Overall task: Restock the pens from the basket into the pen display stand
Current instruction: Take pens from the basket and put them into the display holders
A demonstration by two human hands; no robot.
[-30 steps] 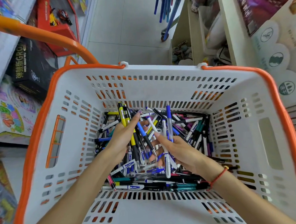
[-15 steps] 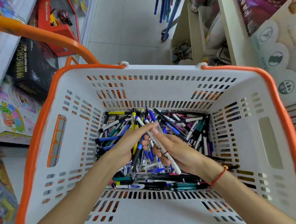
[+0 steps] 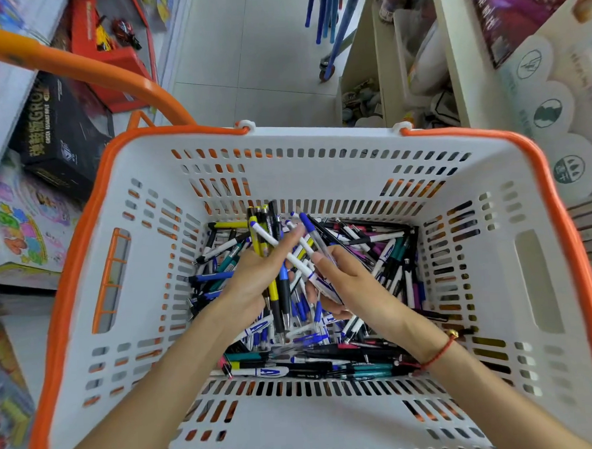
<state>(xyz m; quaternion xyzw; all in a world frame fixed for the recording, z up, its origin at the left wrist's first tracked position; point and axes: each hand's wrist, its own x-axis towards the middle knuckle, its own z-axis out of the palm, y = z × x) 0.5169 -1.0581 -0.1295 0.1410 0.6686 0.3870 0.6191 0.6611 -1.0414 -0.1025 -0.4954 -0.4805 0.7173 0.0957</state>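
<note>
1. The pens [image 3: 313, 326] lie in a loose, crossed heap on the floor of the white basket [image 3: 528, 232], spread from its far wall to its near wall. The display stand cannot be picked out in this view.
2. A pen should handle as light, stiff and smooth: easy to lift, but apt to slide out of a bunch or roll. Several held side by side around the middle of their barrels, tips pointing one way, would likely be the safest hold.
3. The left hand [image 3: 256, 278] is down over the middle of the heap, palm turned inward, fingers curled around a small bunch of pens [image 3: 272, 260] in yellow, black and blue, standing roughly upright with their ends above the fingers.
4. The right hand [image 3: 349, 283] sits just beside it, thumb and fingers pinching a white pen [image 3: 282, 250] and a clear pen with a blue cap [image 3: 310, 228], which slant across toward the left hand's bunch.
5. Both forearms reach in over the near rim; a red string bracelet [image 3: 438, 352] is on the right wrist.
</note>
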